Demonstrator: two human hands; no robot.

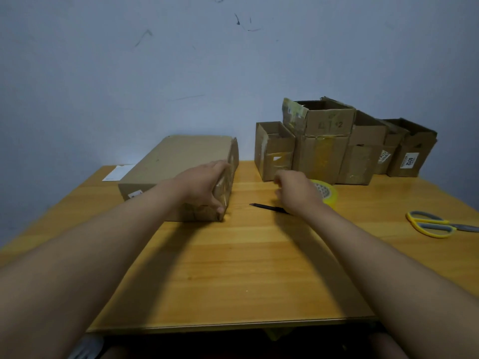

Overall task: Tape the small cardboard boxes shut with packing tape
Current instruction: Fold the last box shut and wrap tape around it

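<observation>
Left hand (pixel 204 185) grips flat box (pixel 178 167) end | right hand (pixel 298 190) curled, empty, over tape roll (pixel 327 194)

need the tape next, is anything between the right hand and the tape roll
Nothing visible does. The right hand hovers directly in front of the yellow tape roll, partly hiding it. The black pen lies nearer the person, off that path.
</observation>
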